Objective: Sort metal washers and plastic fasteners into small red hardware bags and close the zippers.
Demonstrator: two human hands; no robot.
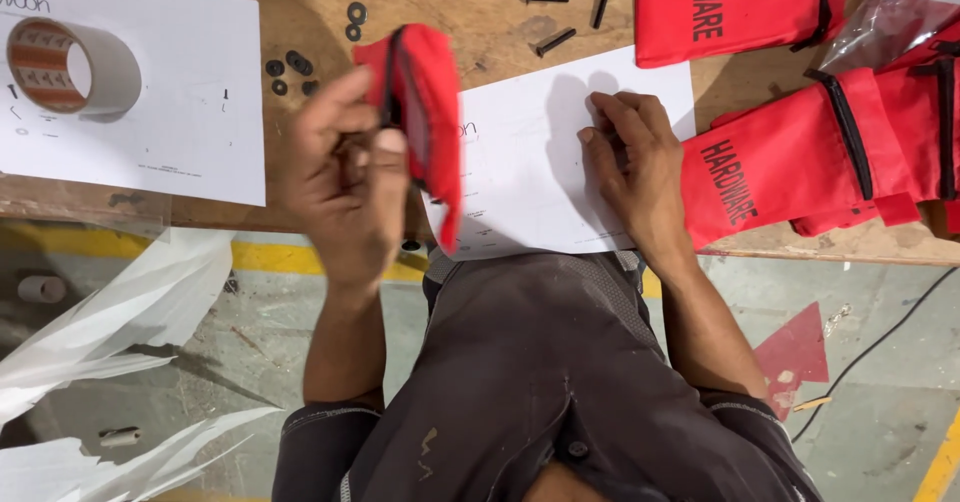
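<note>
My left hand (pixel 345 177) holds a small red zip pouch (pixel 425 112) up above the table edge, gripping it by its black zipper side; the hand is blurred. My right hand (pixel 630 167) rests fingers-down on a white printed sheet (pixel 530 162) lying on the wooden table (pixel 480 32). Whether the right fingers pinch something small on the sheet I cannot tell.
Several red zip pouches (pixel 790 157) lie at the right, one more (pixel 735 7) at the top. Black washers (pixel 290 67) and black bolts (pixel 555 42) are scattered at the back. A tape roll (pixel 70 67) sits on another white sheet at the left. White plastic wrap (pixel 110 332) lies on the floor.
</note>
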